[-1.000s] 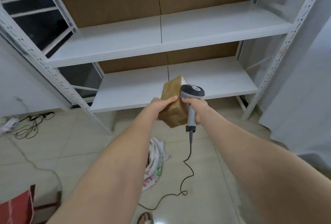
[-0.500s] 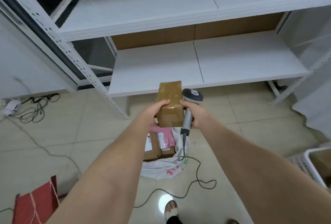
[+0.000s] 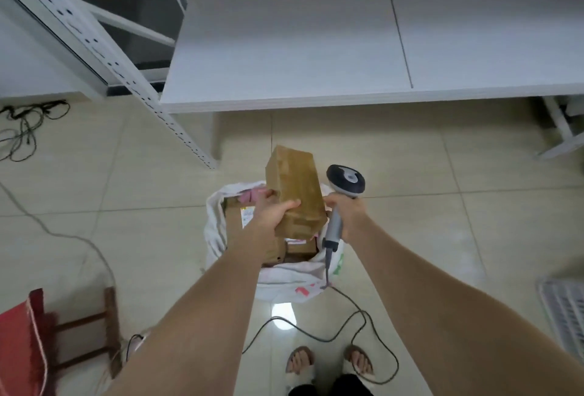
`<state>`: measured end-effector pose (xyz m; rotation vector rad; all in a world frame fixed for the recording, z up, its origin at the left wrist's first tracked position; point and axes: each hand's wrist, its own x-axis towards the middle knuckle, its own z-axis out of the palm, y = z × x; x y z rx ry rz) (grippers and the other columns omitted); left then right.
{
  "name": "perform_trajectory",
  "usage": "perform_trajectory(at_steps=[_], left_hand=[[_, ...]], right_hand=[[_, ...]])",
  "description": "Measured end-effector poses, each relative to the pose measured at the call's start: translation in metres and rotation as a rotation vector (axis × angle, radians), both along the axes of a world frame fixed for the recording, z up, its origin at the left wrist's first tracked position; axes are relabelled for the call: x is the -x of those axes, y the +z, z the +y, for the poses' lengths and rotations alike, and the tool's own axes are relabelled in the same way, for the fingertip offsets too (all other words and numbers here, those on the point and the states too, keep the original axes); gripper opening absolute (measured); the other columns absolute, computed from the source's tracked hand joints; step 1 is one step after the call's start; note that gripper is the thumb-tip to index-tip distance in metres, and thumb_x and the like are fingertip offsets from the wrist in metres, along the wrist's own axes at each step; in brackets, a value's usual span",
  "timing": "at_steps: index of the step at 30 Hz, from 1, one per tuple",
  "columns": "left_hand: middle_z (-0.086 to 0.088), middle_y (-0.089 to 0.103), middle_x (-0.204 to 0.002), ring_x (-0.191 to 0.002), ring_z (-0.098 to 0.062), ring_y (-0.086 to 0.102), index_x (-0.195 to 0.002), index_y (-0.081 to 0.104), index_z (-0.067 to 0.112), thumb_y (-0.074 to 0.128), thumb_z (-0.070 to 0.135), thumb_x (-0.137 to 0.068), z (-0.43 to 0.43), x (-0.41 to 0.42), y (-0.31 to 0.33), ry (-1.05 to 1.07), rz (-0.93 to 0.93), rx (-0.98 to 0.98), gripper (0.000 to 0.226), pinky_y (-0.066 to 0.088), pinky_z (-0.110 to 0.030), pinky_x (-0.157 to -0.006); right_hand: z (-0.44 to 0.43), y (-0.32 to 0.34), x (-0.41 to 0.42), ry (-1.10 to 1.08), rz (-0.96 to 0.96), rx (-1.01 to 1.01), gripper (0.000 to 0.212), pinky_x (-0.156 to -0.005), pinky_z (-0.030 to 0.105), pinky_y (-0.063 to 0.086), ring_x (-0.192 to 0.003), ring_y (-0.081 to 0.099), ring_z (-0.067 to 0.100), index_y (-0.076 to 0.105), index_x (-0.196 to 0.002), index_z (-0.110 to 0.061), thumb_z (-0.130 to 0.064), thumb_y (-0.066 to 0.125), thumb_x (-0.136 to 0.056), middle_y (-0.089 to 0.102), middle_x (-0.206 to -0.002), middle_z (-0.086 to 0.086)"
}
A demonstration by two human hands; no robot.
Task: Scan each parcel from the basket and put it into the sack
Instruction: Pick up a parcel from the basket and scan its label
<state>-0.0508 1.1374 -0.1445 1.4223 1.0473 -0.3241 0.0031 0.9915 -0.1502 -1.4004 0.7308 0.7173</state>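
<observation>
The brown parcel (image 3: 295, 193) hangs tilted over the open white sack (image 3: 213, 228) on the floor, the outstretched left hand (image 3: 268, 217) grasping its near end with curled fingers, the right hand (image 3: 347, 213) just right of it clenched around the scanner (image 3: 346, 181), and cardboard boxes (image 3: 233, 229) lying in the sack.

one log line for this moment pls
left hand: grips brown box above open sack | right hand: holds scanner beside box | sack: parcels inside | basket: right edge

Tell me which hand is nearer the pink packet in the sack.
Left. The left hand, gripping the box, is right by the pink packet; the right hand is beyond the box.
</observation>
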Motion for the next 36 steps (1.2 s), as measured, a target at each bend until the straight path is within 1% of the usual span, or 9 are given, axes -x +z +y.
perform_trajectory(at_steps=[4, 9, 13, 17, 19, 22, 27, 33, 36], left_hand=[[-0.007, 0.063, -0.121, -0.103, -0.028, 0.063, -0.124, 0.047, 0.020, 0.088, 0.026, -0.061, -0.006, -0.002, -0.102, -0.066, 0.057, -0.079, 0.076, 0.051, -0.048, -0.093], [-0.003, 0.054, -0.119, -0.074, -0.009, 0.055, -0.145, 0.029, 0.017, 0.077, 0.013, -0.078, -0.014, -0.008, -0.200, -0.123, 0.077, -0.072, 0.083, 0.047, -0.019, -0.068], [-0.009, 0.049, -0.136, -0.117, -0.027, 0.053, -0.149, 0.023, 0.031, 0.077, 0.014, -0.077, -0.023, -0.018, -0.266, -0.201, 0.076, -0.025, 0.091, 0.052, -0.034, -0.092], [-0.005, 0.053, -0.135, -0.110, -0.026, 0.060, -0.151, 0.010, 0.033, 0.068, 0.017, -0.086, -0.026, -0.032, -0.299, -0.357, 0.085, 0.004, 0.088, 0.049, -0.039, -0.096], [-0.004, 0.056, -0.131, -0.107, -0.025, 0.062, -0.151, 0.010, 0.034, 0.060, 0.017, -0.091, -0.021, -0.038, -0.310, -0.415, 0.090, 0.004, 0.080, 0.050, -0.042, -0.096], [-0.006, 0.057, -0.130, -0.113, -0.026, 0.058, -0.150, 0.016, 0.032, 0.051, 0.020, -0.097, -0.016, -0.043, -0.314, -0.450, 0.147, -0.046, 0.065, 0.045, -0.045, -0.102], [-0.011, 0.056, -0.127, -0.115, -0.029, 0.055, -0.138, 0.040, 0.014, 0.040, 0.019, -0.100, -0.023, -0.046, -0.276, -0.436, 0.254, -0.153, 0.038, 0.043, -0.043, -0.103], [-0.011, 0.056, -0.125, -0.108, -0.026, 0.056, -0.130, 0.051, 0.005, 0.042, 0.010, -0.098, -0.029, -0.047, -0.187, -0.466, 0.298, -0.334, 0.034, 0.047, -0.031, -0.086], [-0.009, 0.061, -0.122, -0.104, -0.025, 0.058, -0.127, 0.057, 0.009, 0.045, 0.019, -0.097, -0.041, -0.054, -0.122, -0.479, 0.216, -0.389, 0.033, 0.045, -0.029, -0.081]], right_hand=[[-0.002, -0.085, -0.009, 0.029, 0.113, 0.035, 0.020, -0.069, 0.033, 0.049, -0.078, 0.060, 0.025, 0.061, -0.103, -0.005, -0.007, 0.068, -0.084, 0.062, -0.083, 0.007], [-0.002, -0.175, -0.017, 0.060, 0.164, 0.048, 0.007, -0.070, 0.034, 0.043, -0.076, 0.052, 0.025, 0.058, -0.082, -0.008, -0.007, 0.066, -0.082, 0.053, -0.074, 0.008], [-0.002, -0.230, -0.023, 0.090, 0.174, 0.067, 0.012, -0.073, 0.035, 0.041, -0.075, 0.047, 0.023, 0.055, -0.080, -0.012, -0.009, 0.066, -0.083, 0.048, -0.077, 0.008], [-0.004, -0.267, -0.030, 0.101, 0.164, 0.060, 0.014, -0.065, 0.030, 0.042, -0.073, 0.050, 0.022, 0.057, -0.091, -0.011, -0.012, 0.068, -0.083, 0.053, -0.080, 0.007], [-0.003, -0.277, -0.033, 0.097, 0.150, 0.045, 0.014, -0.073, 0.035, 0.047, -0.076, 0.052, 0.023, 0.056, -0.090, -0.011, -0.011, 0.068, -0.083, 0.053, -0.080, 0.008], [0.000, -0.281, -0.033, 0.094, 0.143, 0.015, 0.016, -0.079, 0.040, 0.047, -0.083, 0.053, 0.027, 0.057, -0.091, -0.009, -0.008, 0.069, -0.081, 0.054, -0.082, 0.009], [-0.007, -0.248, -0.029, 0.076, 0.154, -0.010, 0.013, -0.061, 0.031, 0.042, -0.067, 0.047, 0.021, 0.055, -0.080, -0.011, -0.007, 0.066, -0.084, 0.049, -0.073, 0.008], [-0.029, -0.165, -0.020, 0.037, 0.151, -0.011, 0.010, -0.059, 0.029, 0.039, -0.067, 0.046, 0.020, 0.055, -0.085, -0.008, -0.006, 0.065, -0.085, 0.048, -0.076, 0.008], [-0.043, -0.106, -0.015, -0.032, 0.124, -0.080, 0.007, -0.060, 0.028, 0.046, -0.071, 0.054, 0.024, 0.057, -0.086, -0.003, 0.003, 0.059, -0.086, 0.055, -0.083, 0.013]])
